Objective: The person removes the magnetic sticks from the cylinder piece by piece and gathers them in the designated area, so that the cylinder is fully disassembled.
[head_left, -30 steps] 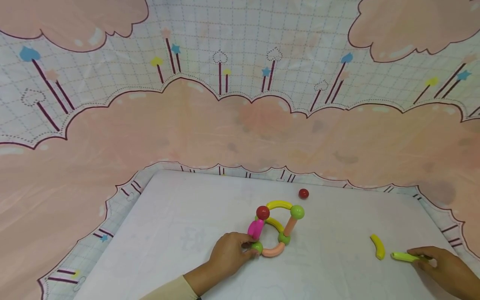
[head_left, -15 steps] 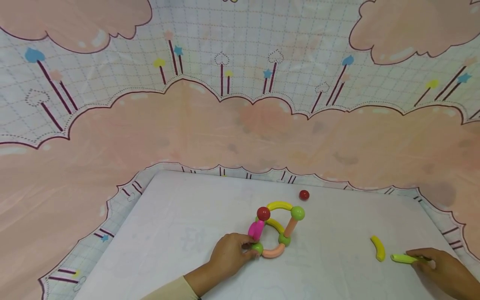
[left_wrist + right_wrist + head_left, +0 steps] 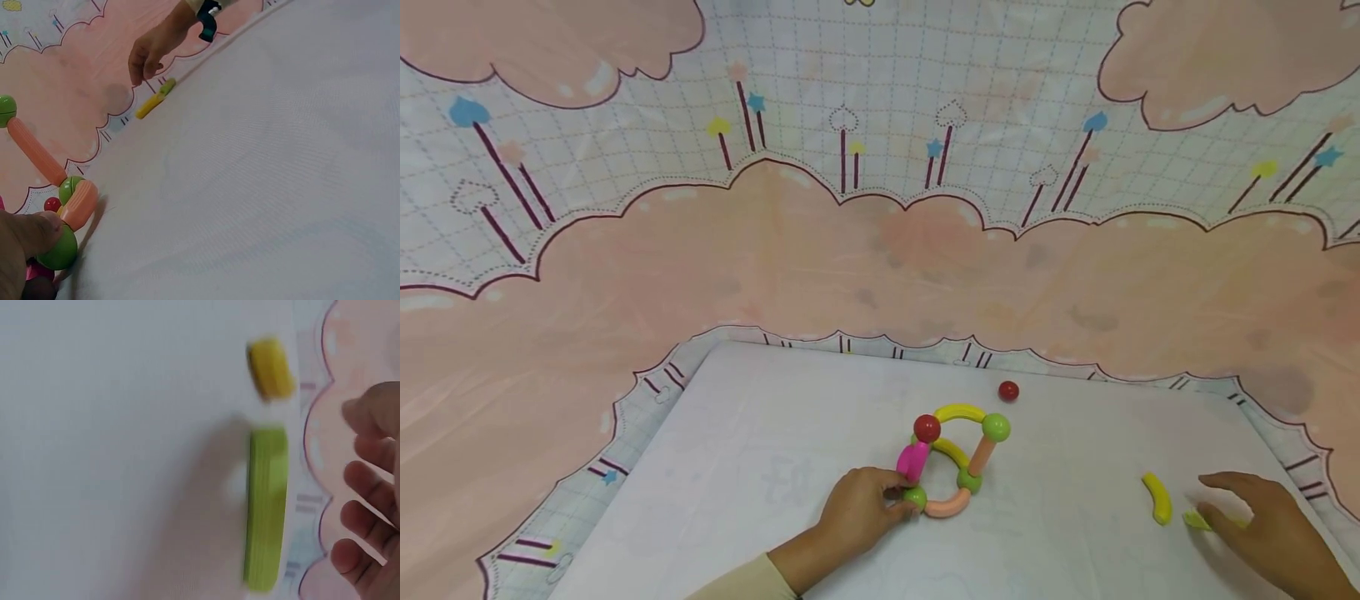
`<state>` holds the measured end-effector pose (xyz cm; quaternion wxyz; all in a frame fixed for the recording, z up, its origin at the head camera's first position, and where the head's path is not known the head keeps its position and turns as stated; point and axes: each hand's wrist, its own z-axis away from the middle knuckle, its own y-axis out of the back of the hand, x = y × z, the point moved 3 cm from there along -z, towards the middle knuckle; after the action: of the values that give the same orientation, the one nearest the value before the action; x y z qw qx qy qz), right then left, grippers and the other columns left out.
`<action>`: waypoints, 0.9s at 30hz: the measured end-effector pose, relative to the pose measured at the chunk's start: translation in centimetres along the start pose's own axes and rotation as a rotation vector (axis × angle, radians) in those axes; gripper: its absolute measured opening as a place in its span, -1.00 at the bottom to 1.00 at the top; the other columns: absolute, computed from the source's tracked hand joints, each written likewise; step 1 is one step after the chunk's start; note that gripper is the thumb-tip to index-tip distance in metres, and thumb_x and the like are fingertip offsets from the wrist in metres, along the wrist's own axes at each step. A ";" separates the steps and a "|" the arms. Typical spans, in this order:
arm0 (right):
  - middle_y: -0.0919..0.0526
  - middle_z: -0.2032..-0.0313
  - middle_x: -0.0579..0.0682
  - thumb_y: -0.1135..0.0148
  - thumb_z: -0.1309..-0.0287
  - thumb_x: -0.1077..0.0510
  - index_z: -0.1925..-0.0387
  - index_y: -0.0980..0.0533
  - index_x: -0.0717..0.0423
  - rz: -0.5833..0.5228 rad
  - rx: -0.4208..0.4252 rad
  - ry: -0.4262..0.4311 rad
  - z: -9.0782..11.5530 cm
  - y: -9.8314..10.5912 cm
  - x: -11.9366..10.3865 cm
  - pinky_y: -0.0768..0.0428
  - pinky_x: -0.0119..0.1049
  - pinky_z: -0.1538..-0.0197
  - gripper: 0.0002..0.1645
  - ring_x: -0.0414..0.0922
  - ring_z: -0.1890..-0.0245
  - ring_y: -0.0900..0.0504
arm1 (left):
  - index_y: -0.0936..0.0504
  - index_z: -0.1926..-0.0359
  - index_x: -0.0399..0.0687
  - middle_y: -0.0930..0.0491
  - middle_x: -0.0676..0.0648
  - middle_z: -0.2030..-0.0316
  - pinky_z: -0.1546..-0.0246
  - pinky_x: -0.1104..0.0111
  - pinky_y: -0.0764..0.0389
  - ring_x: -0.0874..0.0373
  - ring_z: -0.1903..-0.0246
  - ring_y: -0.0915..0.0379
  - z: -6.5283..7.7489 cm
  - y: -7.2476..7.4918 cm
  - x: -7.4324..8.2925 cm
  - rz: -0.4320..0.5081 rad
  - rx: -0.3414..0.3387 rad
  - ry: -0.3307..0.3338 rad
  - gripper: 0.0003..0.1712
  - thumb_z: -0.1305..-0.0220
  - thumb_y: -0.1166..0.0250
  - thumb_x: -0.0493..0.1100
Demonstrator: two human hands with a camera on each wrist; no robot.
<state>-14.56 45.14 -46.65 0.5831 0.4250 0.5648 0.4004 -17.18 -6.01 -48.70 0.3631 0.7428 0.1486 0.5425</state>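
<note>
A frame of coloured sticks and balls stands mid-table, its near left corner a green ball (image 3: 914, 499). My left hand (image 3: 859, 510) pinches that ball between thumb and fingers, right below a pink stick (image 3: 913, 461). The frame also has a red ball (image 3: 927, 428) on top, a peach curved stick (image 3: 947, 506) in front and yellow curved sticks behind. On the right, my right hand (image 3: 1273, 527) hovers with spread fingers and nothing in them. Beneath it a light green stick (image 3: 267, 509) lies on the table, partly hidden by the hand in the head view.
A yellow curved stick (image 3: 1159, 498) lies just left of the light green stick. Behind the frame sits a loose red ball (image 3: 1008, 391). The white table (image 3: 805, 400) ends at a patterned cloth backdrop (image 3: 820, 258).
My right hand has let go of the light green stick, lifted slightly and spread its fingers. The left hand stays at the green ball.
</note>
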 end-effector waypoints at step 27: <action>-0.67 0.31 -0.25 -0.40 -0.28 0.13 -0.01 -0.66 0.09 -0.316 0.081 0.136 0.0 -5.5 -20.8 -0.56 -0.36 0.25 -0.71 -0.25 0.30 -0.57 | -0.82 0.10 -0.04 -0.76 0.18 0.21 0.11 0.37 -0.67 0.36 0.20 -0.65 0.1 0.6 -0.5 0.098 -0.010 -0.044 -0.68 -0.12 -0.59 -0.05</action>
<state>-15.54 23.70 -45.25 0.5816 0.3260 0.6783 0.3088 -17.39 -6.75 -48.59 0.3432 0.7590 0.1013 0.5439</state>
